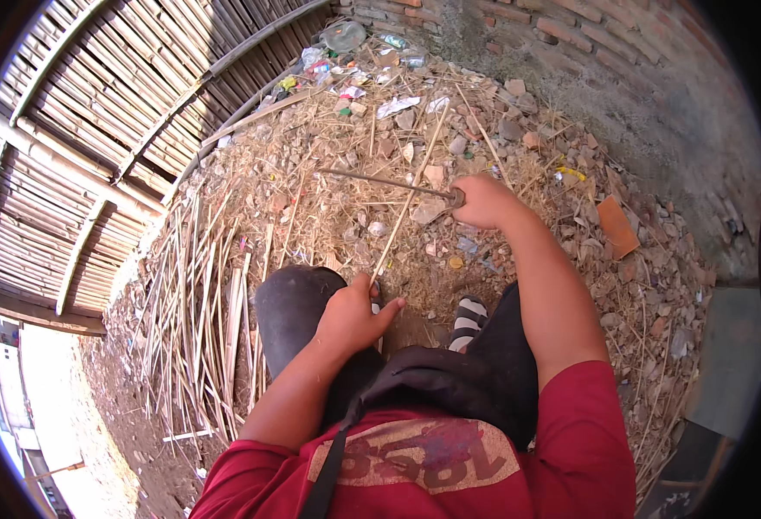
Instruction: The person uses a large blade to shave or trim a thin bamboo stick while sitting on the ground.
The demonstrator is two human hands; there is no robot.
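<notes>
My left hand [356, 317] is closed round the lower end of a thin bamboo strip [392, 235], with its thumb pointing right. The strip slants up and away from me over the littered ground. Farther out, my right hand [488, 202] grips the handle of a long, narrow, dark-bladed knife [372, 179]. Its blade points left and crosses the strip around mid-length; whether the two touch, I cannot tell. Most of the knife's handle is hidden in my fist. Left of my knee lies a loose pile of pale bamboo strips [192, 311].
Rubble, straw and scraps of litter [398, 105] cover the ground ahead. A brick wall [622, 95] rises at the far right, a bamboo-slat wall [95, 130] at the left. An orange tile piece [616, 227] lies to the right. My sandalled foot [468, 322] is below my right arm.
</notes>
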